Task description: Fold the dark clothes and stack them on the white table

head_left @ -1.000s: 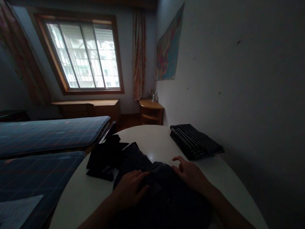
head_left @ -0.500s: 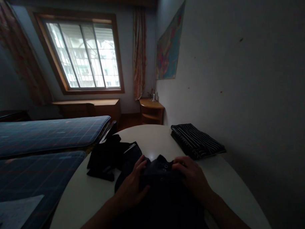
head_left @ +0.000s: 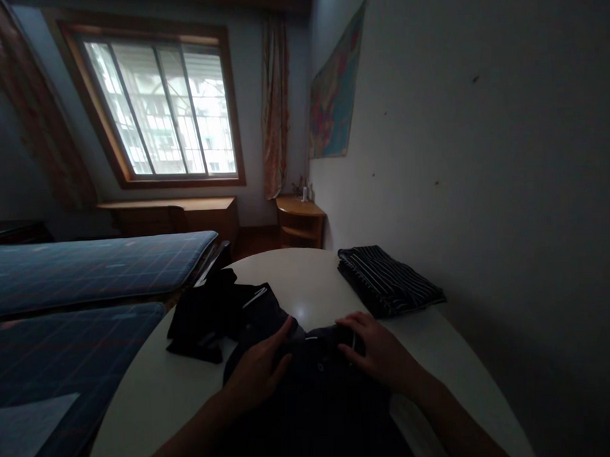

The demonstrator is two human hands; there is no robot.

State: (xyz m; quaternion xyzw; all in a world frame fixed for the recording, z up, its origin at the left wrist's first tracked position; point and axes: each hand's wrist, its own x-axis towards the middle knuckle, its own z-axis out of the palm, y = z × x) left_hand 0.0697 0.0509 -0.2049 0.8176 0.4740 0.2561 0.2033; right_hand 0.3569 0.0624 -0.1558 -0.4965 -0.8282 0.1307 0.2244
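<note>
One dark garment (head_left: 311, 401) lies bunched on the near middle of the one round white table (head_left: 306, 268), with two bare hands at its far part. From where I stand, the left hand (head_left: 260, 367) rests on its left side, thumb apart from the fingers and one finger stretched out toward the far side. The right hand (head_left: 374, 346) curves over the far right part, the thumb and forefinger tips apart with dark cloth between them; whether they clamp it I cannot tell. I count one small pale ring on the garment, between the hands. To the left lies one black cloth piece (head_left: 203, 319), rumpled; the dark folds run together, so I can't make out where it ends. On the far right sits one folded stack of striped cloth (head_left: 389, 279), just beside the right hand. Left of the table are two plaid mattresses, one far (head_left: 101, 269) and one near (head_left: 79, 350), the near one bearing one pale sheet (head_left: 32, 431). At the far end of the room stand one desk (head_left: 209, 204) and one corner shelf (head_left: 300, 207), below one window (head_left: 163, 110) and two curtains, left (head_left: 41, 124) and right (head_left: 275, 109). One map (head_left: 336, 91) and four small dark spots mark the right wall (head_left: 512, 134).
</note>
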